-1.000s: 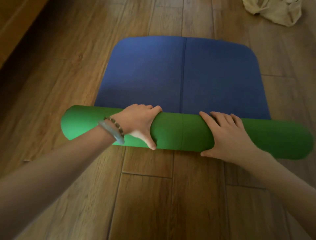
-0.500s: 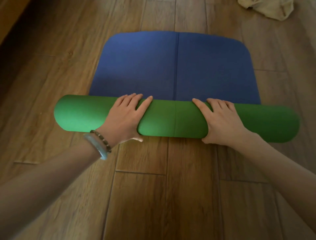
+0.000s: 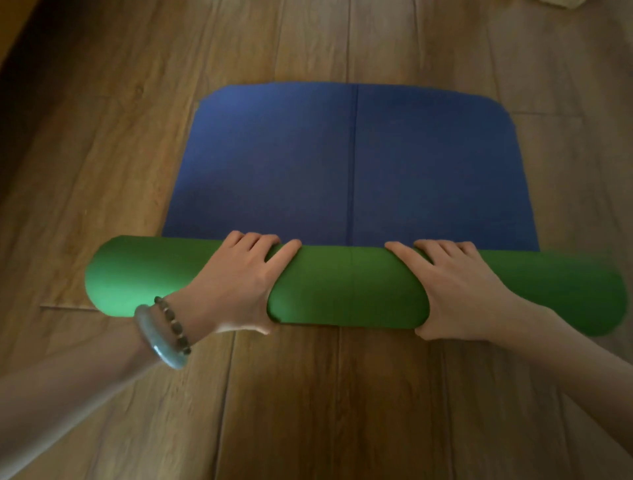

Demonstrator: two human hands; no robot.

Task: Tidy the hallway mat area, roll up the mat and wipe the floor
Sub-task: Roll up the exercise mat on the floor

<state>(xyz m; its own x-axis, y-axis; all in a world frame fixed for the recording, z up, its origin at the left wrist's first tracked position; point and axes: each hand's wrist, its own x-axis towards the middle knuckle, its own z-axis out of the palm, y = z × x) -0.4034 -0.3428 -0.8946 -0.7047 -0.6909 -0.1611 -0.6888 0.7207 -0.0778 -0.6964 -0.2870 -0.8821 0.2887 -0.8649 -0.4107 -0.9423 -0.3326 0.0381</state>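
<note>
A mat lies on the wooden floor [image 3: 308,404]: its blue upper face [image 3: 274,164] is still flat at the far end, and its near part is wound into a green roll [image 3: 349,284] lying crosswise. My left hand [image 3: 236,284], with two bracelets on the wrist, wraps the roll left of its middle, fingers over the top and thumb at the near underside. My right hand [image 3: 459,287] holds the roll the same way right of the middle. The roll's ends stick out past both hands.
A scrap of pale cloth [image 3: 561,2] shows at the top right edge of the view. A dark strip, perhaps a wall base or furniture, runs along the far left. Bare plank floor surrounds the mat.
Both hands have regripped and pushed the green roll farther away over the blue part, so less flat mat shows. The pale cloth has slid almost out of view as my head moved.
</note>
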